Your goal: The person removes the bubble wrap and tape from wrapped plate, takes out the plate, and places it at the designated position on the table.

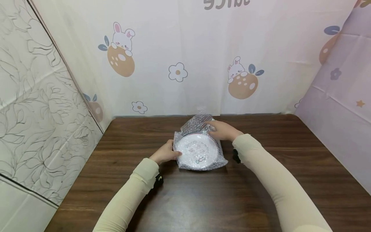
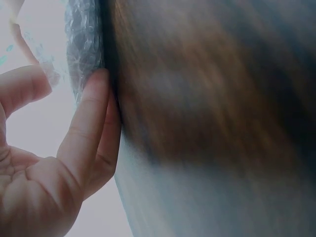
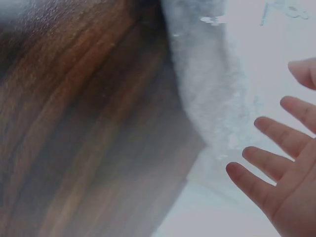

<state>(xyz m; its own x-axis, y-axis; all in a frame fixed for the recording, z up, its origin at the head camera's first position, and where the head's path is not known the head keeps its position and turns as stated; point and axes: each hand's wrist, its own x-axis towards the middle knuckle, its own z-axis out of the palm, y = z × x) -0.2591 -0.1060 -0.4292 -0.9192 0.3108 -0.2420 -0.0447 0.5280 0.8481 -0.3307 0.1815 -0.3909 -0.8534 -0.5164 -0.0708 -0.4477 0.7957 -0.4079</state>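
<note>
A round white plate (image 1: 199, 149) with a thin dark rim line lies face up inside clear bubble wrap (image 1: 195, 124), towards the back of the table. My left hand (image 1: 166, 152) holds its left edge, thumb on top; in the left wrist view the fingers lie against the side of the bubble wrap (image 2: 83, 44). Over the wrap's upper right part is my right hand (image 1: 223, 130). Its fingers are extended and spread in the right wrist view, beside the bubble wrap (image 3: 202, 74); whether they touch it I cannot tell.
The brown wooden table (image 1: 185, 206) extends around the plate on every side. Directly behind its far edge hangs a pale curtain (image 1: 200, 45) printed with rabbits and flowers. A patterned panel (image 1: 43, 96) stands along the left. Dark wrist devices (image 1: 158, 180) sit under both sleeves.
</note>
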